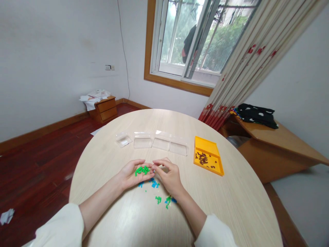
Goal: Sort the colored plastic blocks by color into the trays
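My left hand [132, 173] is turned palm up, lightly cupped, and carries a small heap of green plastic pieces [143, 170]. At its fingertips, my right hand [168, 173] has thumb and fingers pinched together; whatever is between them is too small to make out. On the table below both hands lie loose blue pieces [154, 184]. Nearer to me are more green pieces [158, 199], and a mixed green and blue cluster [168, 201] sits beside my right forearm.
Clear plastic boxes [143, 141] stand in a row across the round table [102, 206]. To the right lies an open yellow case [208, 151] with dark brown pieces [203, 158] inside. A wooden desk [282, 147] with folded black cloth [257, 116] stands beyond the table's right edge.
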